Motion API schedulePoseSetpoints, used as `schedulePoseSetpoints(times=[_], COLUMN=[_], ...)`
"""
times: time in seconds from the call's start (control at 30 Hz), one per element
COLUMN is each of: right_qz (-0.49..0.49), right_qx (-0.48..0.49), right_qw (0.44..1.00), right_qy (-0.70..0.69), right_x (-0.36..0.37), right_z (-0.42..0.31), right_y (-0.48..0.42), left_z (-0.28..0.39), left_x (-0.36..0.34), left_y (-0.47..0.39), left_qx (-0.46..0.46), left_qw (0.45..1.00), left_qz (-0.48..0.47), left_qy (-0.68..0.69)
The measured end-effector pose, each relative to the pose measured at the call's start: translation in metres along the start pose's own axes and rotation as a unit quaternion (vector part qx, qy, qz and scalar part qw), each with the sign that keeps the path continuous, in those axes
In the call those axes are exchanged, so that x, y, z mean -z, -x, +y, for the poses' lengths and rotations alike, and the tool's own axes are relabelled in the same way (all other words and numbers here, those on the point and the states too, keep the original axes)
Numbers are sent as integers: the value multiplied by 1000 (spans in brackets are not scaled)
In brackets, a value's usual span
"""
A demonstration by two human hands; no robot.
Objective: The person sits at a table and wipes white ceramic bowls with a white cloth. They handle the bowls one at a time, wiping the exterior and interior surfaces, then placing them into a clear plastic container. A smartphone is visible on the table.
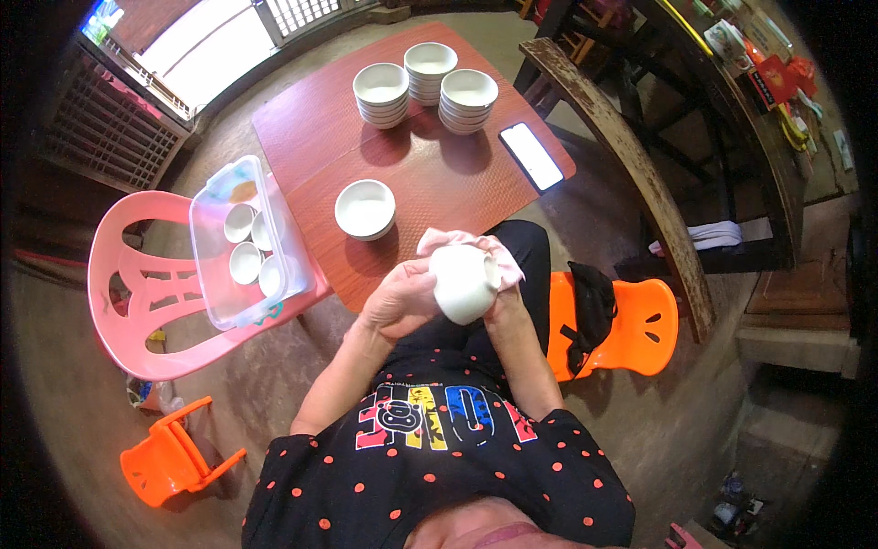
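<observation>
A white bowl [463, 283] is tilted on its side above my lap, its foot turned to the right. My left hand [403, 296] grips its left side. My right hand [503, 299] is behind its right side with a pink cloth [507, 259] that also shows along the bowl's far edge; most of those fingers are hidden. On the brown table [302, 154], just beyond my hands, one or more white bowls [365, 209] stand upright. Three stacks of white bowls, at left [381, 96], back [430, 72] and right [468, 101], stand near the far end.
A clear plastic bin [226, 312] with several small white bowls [245, 263] rests on a pink plastic chair [113, 288] at left. A phone [531, 156] lies at the table's right edge. An orange chair [645, 322] with a black bag [591, 309] stands at right, near a wooden bench [617, 137].
</observation>
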State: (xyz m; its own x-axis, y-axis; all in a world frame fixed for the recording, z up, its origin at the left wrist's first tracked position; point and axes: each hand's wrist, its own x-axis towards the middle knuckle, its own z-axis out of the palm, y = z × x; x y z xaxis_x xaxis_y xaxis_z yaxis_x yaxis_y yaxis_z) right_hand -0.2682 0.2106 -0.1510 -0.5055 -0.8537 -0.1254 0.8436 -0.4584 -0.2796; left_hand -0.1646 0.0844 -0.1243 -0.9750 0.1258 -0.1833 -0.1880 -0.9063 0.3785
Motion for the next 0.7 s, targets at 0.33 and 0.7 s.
schedulePoseSetpoints(times=[0.33, 0.7], right_qz=[55, 40], right_qx=[-36, 12], right_qw=[997, 999], right_qy=[-44, -33], right_x=[7, 10], right_z=[-4, 1], right_y=[-6, -9], left_z=[1, -18], left_x=[4, 16], left_y=[-2, -4], left_qx=[13, -35], left_qw=[999, 978], left_qz=[-28, 36], left_qy=[-25, -204])
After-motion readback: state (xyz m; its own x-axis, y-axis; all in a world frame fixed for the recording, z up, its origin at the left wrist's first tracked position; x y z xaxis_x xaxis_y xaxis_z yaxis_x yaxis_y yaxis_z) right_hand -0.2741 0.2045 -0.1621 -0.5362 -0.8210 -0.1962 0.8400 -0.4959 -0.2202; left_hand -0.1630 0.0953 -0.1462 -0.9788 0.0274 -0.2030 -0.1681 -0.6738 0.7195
